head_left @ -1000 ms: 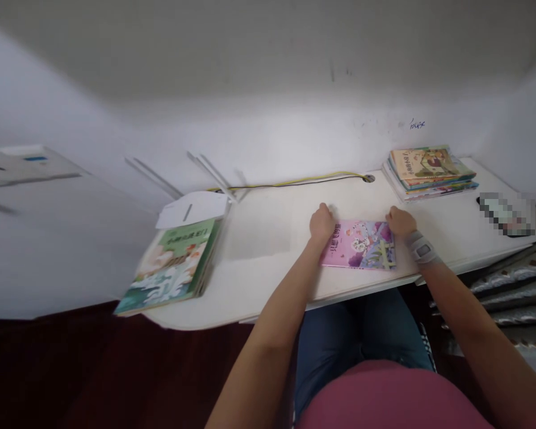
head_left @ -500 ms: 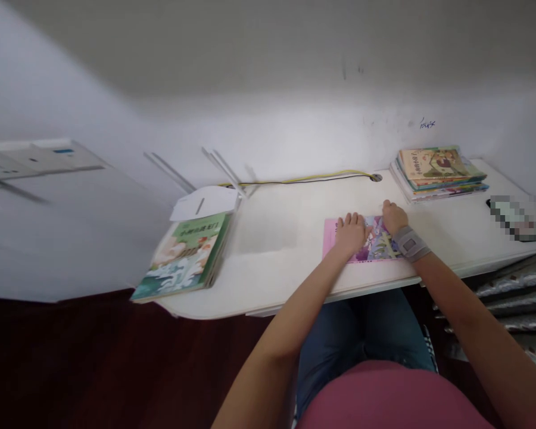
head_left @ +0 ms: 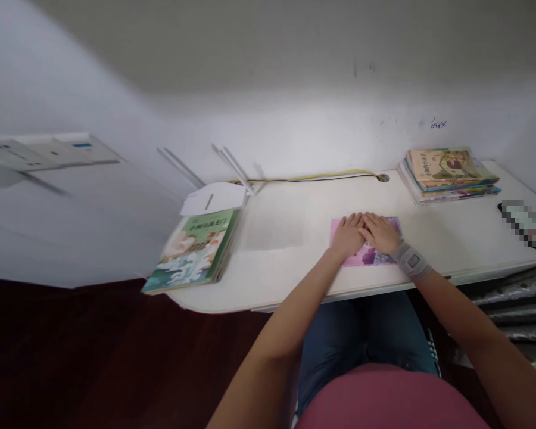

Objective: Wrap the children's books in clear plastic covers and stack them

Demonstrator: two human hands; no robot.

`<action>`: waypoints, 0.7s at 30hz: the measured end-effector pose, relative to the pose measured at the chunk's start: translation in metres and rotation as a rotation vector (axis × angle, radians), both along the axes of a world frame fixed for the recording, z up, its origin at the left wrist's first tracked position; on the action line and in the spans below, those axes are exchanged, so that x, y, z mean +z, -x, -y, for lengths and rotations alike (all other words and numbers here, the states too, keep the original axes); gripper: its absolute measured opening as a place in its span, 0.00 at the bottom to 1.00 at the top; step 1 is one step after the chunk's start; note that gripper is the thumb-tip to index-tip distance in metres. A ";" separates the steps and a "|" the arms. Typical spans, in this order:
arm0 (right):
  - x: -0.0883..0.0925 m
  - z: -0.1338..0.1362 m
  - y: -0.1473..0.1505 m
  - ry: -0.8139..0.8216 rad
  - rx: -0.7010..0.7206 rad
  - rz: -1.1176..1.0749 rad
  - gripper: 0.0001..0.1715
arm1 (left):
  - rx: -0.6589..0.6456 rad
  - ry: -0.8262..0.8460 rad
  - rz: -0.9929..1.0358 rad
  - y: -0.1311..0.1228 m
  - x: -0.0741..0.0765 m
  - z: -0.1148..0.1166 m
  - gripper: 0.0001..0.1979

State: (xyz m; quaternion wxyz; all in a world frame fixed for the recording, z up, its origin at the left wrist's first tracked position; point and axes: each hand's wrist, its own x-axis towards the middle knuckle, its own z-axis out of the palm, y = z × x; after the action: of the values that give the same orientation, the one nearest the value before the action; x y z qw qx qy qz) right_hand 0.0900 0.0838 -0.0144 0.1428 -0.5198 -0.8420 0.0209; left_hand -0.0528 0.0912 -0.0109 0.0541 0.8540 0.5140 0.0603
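Both hands flat on a thin pink picture book lying near the front edge of the white desk, pretty much dead centre in front of the body. Left hand spread palm-down on the left half of the cover, fingers straight, not gripping anything. Right hand, with a grey wrist strap just behind it, also laid open and flat, touching the left at the fingers, pressing rather than holding. Off to the left, a stack of green-covered picture books hanging partly over the desk corner, with a white router and its antennas just behind. Far right by the wall, another pile of colourful picture books, well apart from the hands. Yellow and black cable running along the back into a grommet hole. Risk-wise: probably that slim pink book sliding off the front edge if pushed toward the body, being so close to the lip, and the green stack looks ready to tip off its corner with any bump. Writing: white characters on the green cover, too blurry to read; a small dark scribble on the wall, also unreadable.
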 end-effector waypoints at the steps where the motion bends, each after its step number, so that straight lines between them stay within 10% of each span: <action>1: -0.004 0.002 -0.009 -0.001 -0.004 0.038 0.30 | 0.049 0.003 0.012 0.011 0.000 -0.001 0.27; 7: -0.003 -0.002 -0.047 -0.008 -0.050 0.102 0.27 | 0.428 -0.012 0.037 0.058 -0.001 0.008 0.28; 14: 0.004 -0.009 -0.045 -0.055 -0.045 0.086 0.19 | 0.480 0.053 0.455 0.058 0.012 0.006 0.14; 21: 0.000 -0.010 -0.048 -0.088 -0.019 0.043 0.20 | 0.398 0.370 0.916 0.060 0.022 -0.016 0.31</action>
State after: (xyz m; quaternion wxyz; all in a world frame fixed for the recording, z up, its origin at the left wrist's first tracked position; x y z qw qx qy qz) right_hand 0.1379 0.0938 -0.0145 0.1476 -0.5213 -0.8400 -0.0287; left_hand -0.1130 0.1069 0.0112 0.4103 0.6024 0.5916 0.3447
